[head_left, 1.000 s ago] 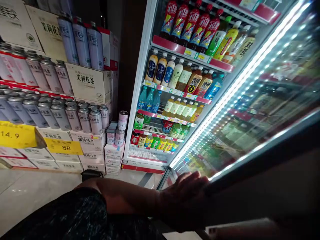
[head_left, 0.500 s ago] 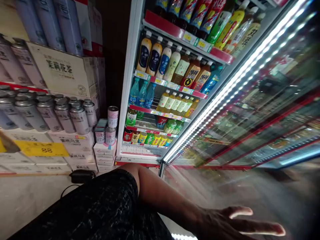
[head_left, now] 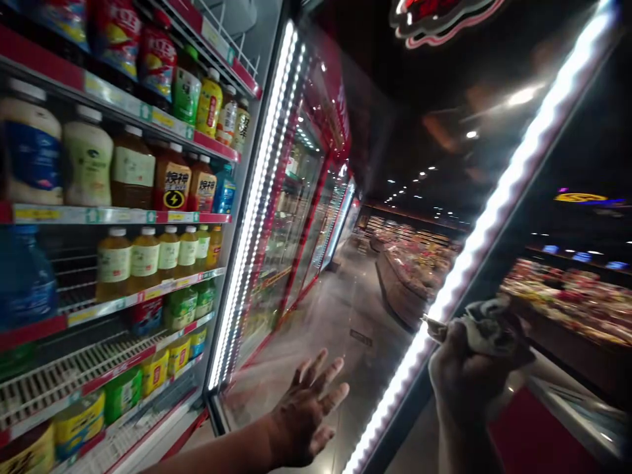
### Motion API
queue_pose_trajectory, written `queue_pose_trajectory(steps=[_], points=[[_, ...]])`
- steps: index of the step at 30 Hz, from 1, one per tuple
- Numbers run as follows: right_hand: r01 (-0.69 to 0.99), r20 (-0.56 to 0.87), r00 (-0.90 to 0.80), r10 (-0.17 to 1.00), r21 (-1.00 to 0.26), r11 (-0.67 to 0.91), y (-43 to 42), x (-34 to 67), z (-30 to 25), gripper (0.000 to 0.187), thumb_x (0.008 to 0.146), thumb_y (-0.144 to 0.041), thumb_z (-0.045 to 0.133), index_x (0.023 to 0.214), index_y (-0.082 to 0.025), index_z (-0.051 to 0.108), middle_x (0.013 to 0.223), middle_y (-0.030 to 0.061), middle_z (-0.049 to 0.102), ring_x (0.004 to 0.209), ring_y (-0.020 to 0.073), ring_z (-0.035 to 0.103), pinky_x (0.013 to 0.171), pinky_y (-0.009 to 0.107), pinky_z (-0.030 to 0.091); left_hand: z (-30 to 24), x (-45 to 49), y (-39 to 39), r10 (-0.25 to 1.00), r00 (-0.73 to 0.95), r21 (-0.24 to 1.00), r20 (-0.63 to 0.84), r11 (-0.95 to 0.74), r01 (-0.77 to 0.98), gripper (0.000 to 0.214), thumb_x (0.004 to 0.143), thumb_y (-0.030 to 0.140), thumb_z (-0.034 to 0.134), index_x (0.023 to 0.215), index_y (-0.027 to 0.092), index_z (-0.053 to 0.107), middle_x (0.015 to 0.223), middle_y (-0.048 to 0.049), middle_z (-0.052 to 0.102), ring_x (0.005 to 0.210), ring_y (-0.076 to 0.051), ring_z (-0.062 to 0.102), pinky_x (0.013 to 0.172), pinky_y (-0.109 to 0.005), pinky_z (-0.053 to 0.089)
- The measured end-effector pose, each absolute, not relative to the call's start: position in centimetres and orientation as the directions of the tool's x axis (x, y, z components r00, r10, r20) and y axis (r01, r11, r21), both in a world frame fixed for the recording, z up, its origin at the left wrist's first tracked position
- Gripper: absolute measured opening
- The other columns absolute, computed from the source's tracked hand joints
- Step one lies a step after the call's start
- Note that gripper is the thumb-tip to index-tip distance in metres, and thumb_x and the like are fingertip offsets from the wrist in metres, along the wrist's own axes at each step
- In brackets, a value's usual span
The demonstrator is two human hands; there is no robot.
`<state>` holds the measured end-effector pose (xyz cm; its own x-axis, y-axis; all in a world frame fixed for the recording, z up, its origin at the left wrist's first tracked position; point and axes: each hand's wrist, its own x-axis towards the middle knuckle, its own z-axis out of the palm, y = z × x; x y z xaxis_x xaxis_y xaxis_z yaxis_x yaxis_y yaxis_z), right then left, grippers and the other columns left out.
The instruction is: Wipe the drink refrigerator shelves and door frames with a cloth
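The cooler stands open, and its wire shelves are well stocked. The top shelf has red-labelled bottles, with green and yellow ones toward the cooler's lit side post. The shelf below holds cream-coloured bottles, then brown tea bottles, and a blue one last. Under that is a row of yellow-green bottles, with a big blue bottle further in. The lower shelves carry green bottles and squat yellow and green containers, which are too blurred to name.

The left hand is out from the cooler's lower corner with its fingers spread wide. It holds nothing and touches nothing. The right hand is closed round a crumpled cloth. The cloth sticks up out of the fist at the lit edge of the cooler's glass door, which is swung out well away from the shelves. The cloth seems to be against that edge, though the blur makes this uncertain.

Half a second ago the view looked squarely at the cooler, with stacked tins and cartons beside it, and these are now out of sight. The shelves have shifted to the near side, and a long aisle shows beyond the cooler. The left hand was low and reaching across the door glass, and it is now higher and nearer the cooler. The right hand and its cloth were not in view then.
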<state>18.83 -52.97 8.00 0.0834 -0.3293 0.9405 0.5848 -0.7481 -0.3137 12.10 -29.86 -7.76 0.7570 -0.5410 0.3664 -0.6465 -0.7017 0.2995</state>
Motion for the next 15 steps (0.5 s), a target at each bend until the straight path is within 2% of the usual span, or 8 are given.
queue_pose_trajectory(steps=[3,6,12,15], points=[[0.517,0.954,-0.046,-0.295,-0.23,-0.825,-53.6,18.5,7.8,0.058,0.093,-0.048,0.063,0.137,-0.012,0.051,0.137,0.0303,0.056,0.136,0.0442,0.054,0.106,0.066,0.049,-9.0,12.0,-27.3,-0.522,0.807,0.371,0.277,-0.716,-0.591,0.088,0.081,0.025,0.071,0.161,0.031,0.036,0.174,-0.0106,0.006,0.16,-0.042,0.0,0.124,-0.071,0.016],[0.517,0.94,-0.063,-0.335,-0.256,-0.817,-54.2,18.9,7.7,0.053,0.091,-0.05,0.064,0.127,-0.012,0.055,0.126,0.0285,0.062,0.126,0.0419,0.062,0.103,0.064,0.052,-9.9,12.1,-25.1,-0.489,0.85,0.4,0.193,-0.752,-0.524,0.085,0.08,0.023,0.07,0.159,0.031,0.04,0.174,-0.0094,0.006,0.16,-0.04,-0.002,0.126,-0.068,0.013],[0.48,0.94,-0.051,-0.337,-0.272,-0.834,-56.0,21.5,7.3,0.059,0.091,-0.044,0.062,0.134,-0.006,0.047,0.133,0.033,0.058,0.128,0.0386,0.062,0.105,0.059,0.05,-11.1,12.1,-22.3,-0.462,0.886,0.377,0.04,-0.814,-0.442,0.079,0.08,0.02,0.066,0.156,0.027,0.046,0.173,-0.0091,0.002,0.16,-0.035,-0.004,0.129,-0.061,0.011],[0.464,0.92,0.001,-0.391,-0.347,-0.815,-56.0,22.3,7.4,0.062,0.091,-0.041,0.058,0.137,-0.001,0.044,0.131,0.0366,0.059,0.119,0.0372,0.067,0.099,0.057,0.053,-12.6,12.2,-21.1,-0.454,0.891,0.359,0.023,-0.828,-0.431,0.075,0.082,0.022,0.064,0.155,0.026,0.047,0.173,-0.0097,0.004,0.16,-0.034,-0.002,0.129,-0.059,0.012]])
